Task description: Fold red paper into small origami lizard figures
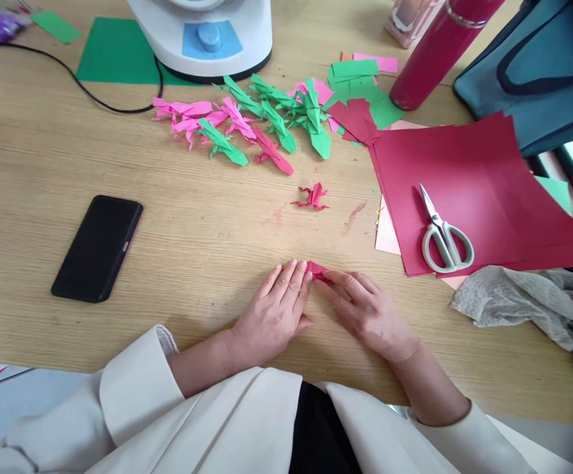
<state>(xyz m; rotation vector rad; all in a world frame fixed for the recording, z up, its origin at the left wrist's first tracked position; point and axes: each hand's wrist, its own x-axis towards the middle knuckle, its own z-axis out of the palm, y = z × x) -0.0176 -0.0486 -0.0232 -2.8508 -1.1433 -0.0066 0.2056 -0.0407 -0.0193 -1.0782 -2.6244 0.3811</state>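
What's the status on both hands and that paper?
Left fingers flat against the folded red paper. Right fingers at its right end. Small red figure beyond, apart from both hands; scissors off right.

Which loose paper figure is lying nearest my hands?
The small red paper figure with splayed legs: it lies by itself, while the other paper figures are bunched together farther away.

Bright, diffuse light — soft shadows.

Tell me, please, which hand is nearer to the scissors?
Right. The right hand is left of the scissors and lower in the picture; the left hand is farther left, with the right hand between it and the scissors.
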